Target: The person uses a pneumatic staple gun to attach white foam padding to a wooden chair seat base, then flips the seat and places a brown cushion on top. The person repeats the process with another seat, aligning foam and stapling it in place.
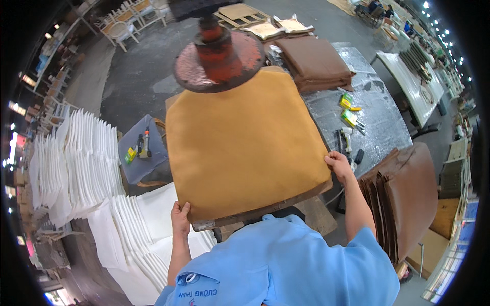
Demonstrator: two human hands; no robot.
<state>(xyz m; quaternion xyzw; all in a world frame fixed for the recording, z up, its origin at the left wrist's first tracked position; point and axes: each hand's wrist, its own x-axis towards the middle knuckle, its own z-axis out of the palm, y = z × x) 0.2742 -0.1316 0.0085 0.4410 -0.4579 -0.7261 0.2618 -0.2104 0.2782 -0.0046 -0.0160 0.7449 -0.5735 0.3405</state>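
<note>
A tan, rounded-square seat pad (250, 148) lies flat in front of me, with brown material showing under its near edge. My left hand (180, 218) is closed on its near left corner, thumb on top. On the right edge, my right hand (339, 166) pinches the pad between thumb and fingers. A round, worn red-and-black press plate (219, 64) hangs over the pad's far edge and hides part of it. Whether the plate touches the pad, I cannot tell.
White sheets stand stacked (76, 163) at left, with more (138, 229) nearer. Tools lie on a grey-covered chair (145, 166). Right, a plastic-covered table (377, 97) bears a brown cushion stack (314, 61), yellow-green boxes (347, 99) and a staple gun (347, 137). Brown covers (408, 194) hang nearby.
</note>
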